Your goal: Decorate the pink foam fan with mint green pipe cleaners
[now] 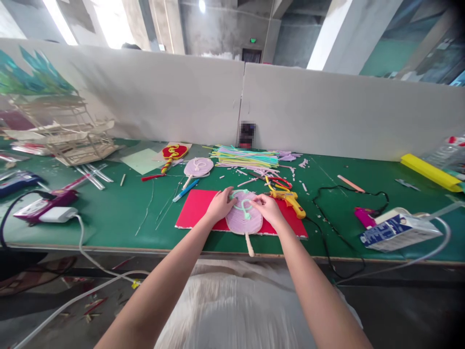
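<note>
A round lilac hand fan (241, 226), made of rows of fuzzy pipe cleaner, lies on a red board (196, 206), its pale handle (249, 246) pointing towards me. A curled mint-green pipe cleaner (247, 215) lies across its face. At the upper left rim, my left hand (221, 204) has closed fingers on the fan, close to the green curl. My right hand (268, 207) pinches at the green curl from the right, its fingertips partly hiding it. Just beyond the right hand lie a yellow glue gun (290, 199) and red-handled scissors (281, 182).
Behind the board lie a second lilac fan (198, 167), a blue pen (186, 190), a red-and-yellow fan (175, 151) and a heap of pastel pipe cleaners (245, 157). A black cord (319, 225) runs right, near a carton (399, 232). A power strip (43, 208) sits left.
</note>
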`<state>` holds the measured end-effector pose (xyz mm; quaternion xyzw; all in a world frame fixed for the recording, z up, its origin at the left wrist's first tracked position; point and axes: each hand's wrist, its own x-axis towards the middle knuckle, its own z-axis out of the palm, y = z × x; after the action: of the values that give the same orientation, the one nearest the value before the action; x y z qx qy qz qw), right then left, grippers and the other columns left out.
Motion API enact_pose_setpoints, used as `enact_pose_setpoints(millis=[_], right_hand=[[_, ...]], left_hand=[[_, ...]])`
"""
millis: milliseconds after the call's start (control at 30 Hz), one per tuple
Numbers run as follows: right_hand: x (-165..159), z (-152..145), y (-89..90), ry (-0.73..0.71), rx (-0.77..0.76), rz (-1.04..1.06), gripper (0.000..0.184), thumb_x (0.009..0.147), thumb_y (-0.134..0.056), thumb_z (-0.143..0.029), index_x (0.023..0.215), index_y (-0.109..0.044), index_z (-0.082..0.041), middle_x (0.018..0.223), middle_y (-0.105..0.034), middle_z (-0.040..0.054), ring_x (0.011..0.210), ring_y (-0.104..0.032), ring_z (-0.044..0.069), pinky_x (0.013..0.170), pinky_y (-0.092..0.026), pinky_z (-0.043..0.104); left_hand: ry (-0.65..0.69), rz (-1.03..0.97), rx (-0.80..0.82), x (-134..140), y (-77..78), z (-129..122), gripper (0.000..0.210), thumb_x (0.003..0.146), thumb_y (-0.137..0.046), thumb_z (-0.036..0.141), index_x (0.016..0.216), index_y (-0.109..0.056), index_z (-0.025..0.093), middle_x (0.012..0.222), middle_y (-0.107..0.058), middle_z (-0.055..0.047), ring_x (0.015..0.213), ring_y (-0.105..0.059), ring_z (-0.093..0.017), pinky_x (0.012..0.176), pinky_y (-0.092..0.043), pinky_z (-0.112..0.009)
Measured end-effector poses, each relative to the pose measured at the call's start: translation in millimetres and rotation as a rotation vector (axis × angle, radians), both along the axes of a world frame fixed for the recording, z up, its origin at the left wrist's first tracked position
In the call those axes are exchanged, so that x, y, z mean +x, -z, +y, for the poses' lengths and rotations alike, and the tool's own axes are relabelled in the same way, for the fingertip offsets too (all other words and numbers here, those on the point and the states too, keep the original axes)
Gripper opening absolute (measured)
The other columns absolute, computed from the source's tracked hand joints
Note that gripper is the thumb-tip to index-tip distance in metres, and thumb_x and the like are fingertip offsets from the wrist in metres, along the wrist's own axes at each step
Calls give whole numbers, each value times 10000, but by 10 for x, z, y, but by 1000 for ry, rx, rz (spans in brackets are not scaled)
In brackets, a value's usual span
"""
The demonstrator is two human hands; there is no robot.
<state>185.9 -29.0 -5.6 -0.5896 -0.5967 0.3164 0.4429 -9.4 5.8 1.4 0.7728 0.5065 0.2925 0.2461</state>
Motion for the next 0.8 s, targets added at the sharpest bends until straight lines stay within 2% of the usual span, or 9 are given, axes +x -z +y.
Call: enact_pose_setpoints(millis=[67,233,433,567,667,800], right_hand=[[-9,38,-1,-3,-6,9,287,638,-660,-469,710,-623,-194,779,-646,37,784,-589,217,715,-446,327],[-64,19,8,17,174,-42,220,650,-678,-419,690,-652,-204,983,-613,81,1011,-555,240,904,-403,369],[-62,-5,68,25,227,-37,236,671,-668,-443,697,-643,-210,994,-606,87,1008,-559,237,896,-421,383],[-47,-6,62,60,301,-78,205,686,-665,-415,672,-627,-214,1013,-607,87,1026,-545,242,930,-401,406],[-52,-23,35,61,336,-100,167,696,-663,-369,659,-607,-216,1037,-604,84,1044,-536,237,954,-382,408],[-59,-37,32,35,294,-56,158,716,-641,-362,680,-594,-216,1019,-611,75,1026,-552,224,922,-409,387]], left_hand=[[16,-7,10,-12,16,1,476,811,-504,287,1264,-442,154,1206,-586,-122,1083,-556,-232,959,-387,-374],[74,-29,23,-38,39,21,474,805,-520,272,1265,-438,194,1246,-571,-86,1111,-542,-214,983,-377,-365],[46,-122,68,-47,-4,-1,412,825,-490,258,1230,-478,184,1261,-541,-97,1164,-498,-213,983,-388,-350],[84,-158,233,-51,-90,-96,306,847,-457,220,1140,-545,198,1202,-561,-70,1155,-488,-185,988,-381,-321],[109,-122,319,-39,-135,-171,246,862,-443,214,1063,-586,210,1110,-597,-55,1067,-529,-176,929,-415,-301],[136,-69,347,-20,-159,-209,209,873,-442,236,994,-612,219,1028,-623,-49,988,-552,-179,877,-428,-297]])
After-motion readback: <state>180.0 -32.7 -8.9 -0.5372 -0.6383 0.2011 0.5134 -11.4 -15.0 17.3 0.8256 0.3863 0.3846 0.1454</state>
